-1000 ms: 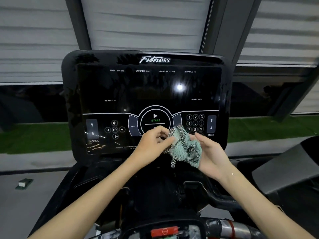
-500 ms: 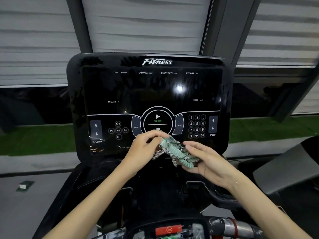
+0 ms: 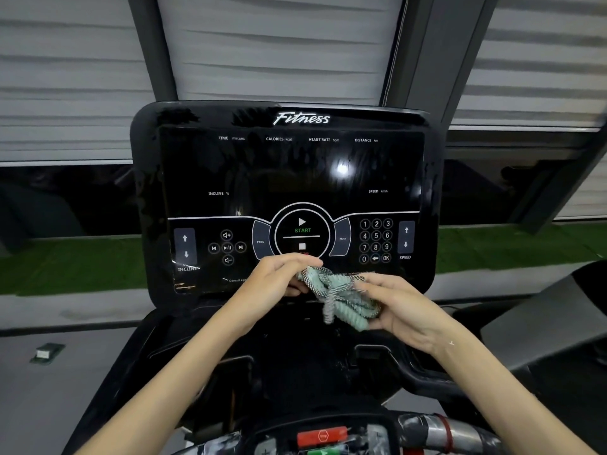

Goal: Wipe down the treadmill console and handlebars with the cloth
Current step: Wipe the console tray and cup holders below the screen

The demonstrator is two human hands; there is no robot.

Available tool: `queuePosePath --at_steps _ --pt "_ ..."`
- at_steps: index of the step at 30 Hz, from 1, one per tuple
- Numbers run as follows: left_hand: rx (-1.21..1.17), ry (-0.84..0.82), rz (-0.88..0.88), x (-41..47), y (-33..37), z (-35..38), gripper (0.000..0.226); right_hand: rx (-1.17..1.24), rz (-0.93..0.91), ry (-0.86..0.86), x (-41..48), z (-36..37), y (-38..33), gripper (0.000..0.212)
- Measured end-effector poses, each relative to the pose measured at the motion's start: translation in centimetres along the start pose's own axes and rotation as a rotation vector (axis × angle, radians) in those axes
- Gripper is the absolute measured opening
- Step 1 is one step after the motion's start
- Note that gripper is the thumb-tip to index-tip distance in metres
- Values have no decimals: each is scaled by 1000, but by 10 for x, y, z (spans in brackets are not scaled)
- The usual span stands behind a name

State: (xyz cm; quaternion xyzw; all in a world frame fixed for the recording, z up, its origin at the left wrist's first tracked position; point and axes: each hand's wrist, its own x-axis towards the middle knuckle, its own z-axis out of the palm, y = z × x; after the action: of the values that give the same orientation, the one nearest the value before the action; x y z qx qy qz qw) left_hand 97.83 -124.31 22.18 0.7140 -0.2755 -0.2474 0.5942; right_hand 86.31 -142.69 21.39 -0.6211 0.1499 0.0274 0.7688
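Cloth: mint-green with a dark check, bunched, held in the air between both hands just in front of the console's lower edge, below the START button. Left hand: grip pinched closed on the cloth's upper left end; right hand: fingers curled around its lower right bulk. Handlebar: silver, near bottom edge, beside a red stop button.

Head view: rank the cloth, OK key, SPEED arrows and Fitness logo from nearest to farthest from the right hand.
From the right hand:
1. cloth, in its grip
2. OK key, just above
3. SPEED arrows, upper right
4. Fitness logo, console top
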Motion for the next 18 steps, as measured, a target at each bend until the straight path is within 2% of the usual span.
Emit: queuePosePath --at_steps 3,7,9,12,15,18 --pt "72 -48 9 -3 -3 -4 24 -77 22 112 2 1 2 23" --pt "143 -81 74 -10 -8 -8 10 -30 58 206 3 1 3 27" --pt "229 -114 81 -12 -12 -11 21 20 89 210 2 1 3 29" --pt "320 -276 33 -11 -15 -13 47 74 117 174 -1 4 2 30" --pt "325 -363 29 -12 -14 -8 43 89 115 155 -4 7 2 32" --pt "337 -316 22 -11 -19 -4 45 30 83 106 -6 6 4 38"
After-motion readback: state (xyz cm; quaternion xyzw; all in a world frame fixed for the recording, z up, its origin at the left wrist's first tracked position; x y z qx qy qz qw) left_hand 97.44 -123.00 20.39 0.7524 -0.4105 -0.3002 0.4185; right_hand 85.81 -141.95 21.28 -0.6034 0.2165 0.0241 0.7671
